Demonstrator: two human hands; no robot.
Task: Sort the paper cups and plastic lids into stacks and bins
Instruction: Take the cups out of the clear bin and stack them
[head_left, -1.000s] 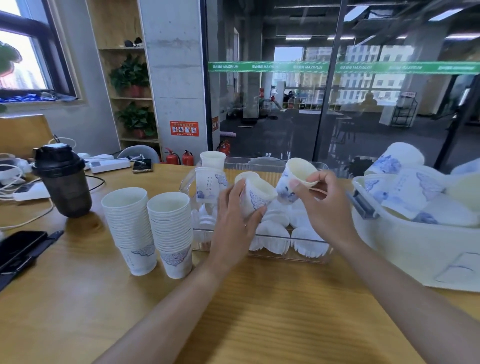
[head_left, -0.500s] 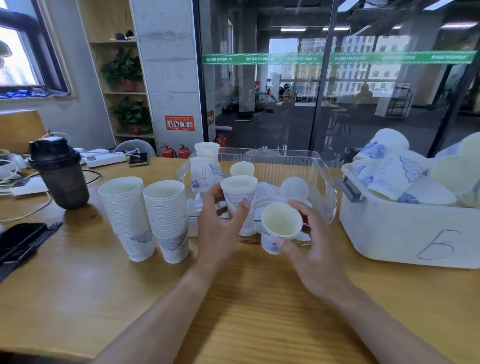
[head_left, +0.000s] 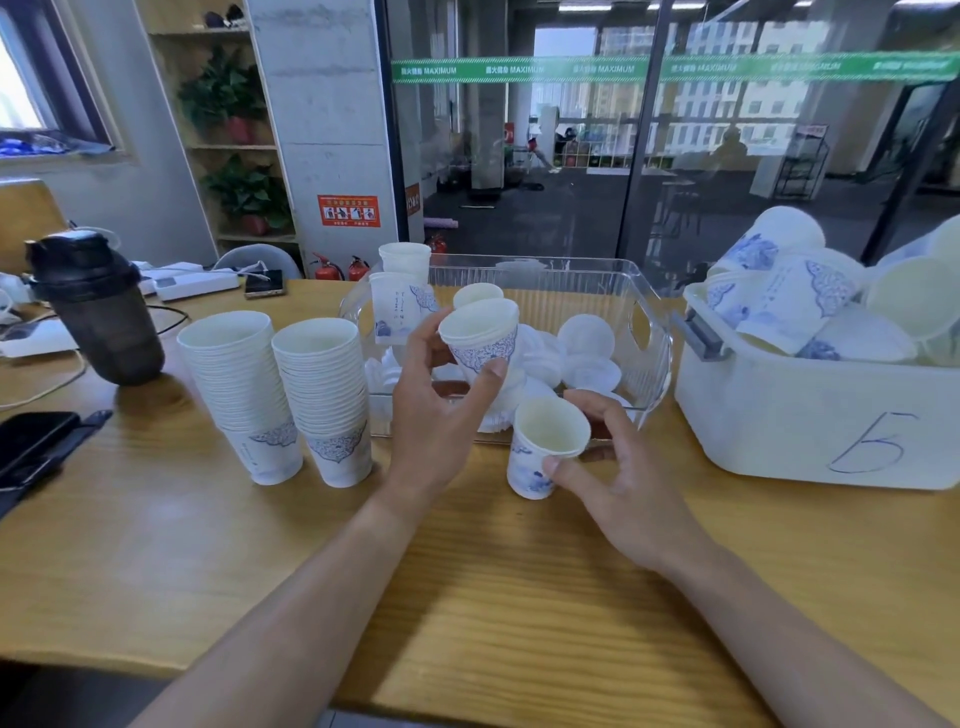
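Note:
My left hand (head_left: 436, 415) grips a white paper cup with blue print (head_left: 483, 340), held upright in front of the clear plastic bin (head_left: 649, 332). My right hand (head_left: 618, 478) holds a second printed cup (head_left: 540, 449) by its rim and side, low over the table before the bin. Several white plastic lids (head_left: 587, 353) lie inside the clear bin. Two tall stacks of nested cups (head_left: 239, 384) (head_left: 327, 395) stand to the left. A white tub marked "5" (head_left: 810, 431) at the right is heaped with loose cups (head_left: 800, 301).
A dark shaker bottle (head_left: 98, 317) stands at the left with cables and a power strip (head_left: 192, 280) behind it. A black phone (head_left: 31, 441) lies at the left table edge. More cups (head_left: 402, 291) stand behind the clear bin. Bare wooden table (head_left: 467, 597) spreads in front.
My right hand brought its cup down from above the clear bin to just over the table in front of it. My left hand kept its cup, drawn slightly toward me.

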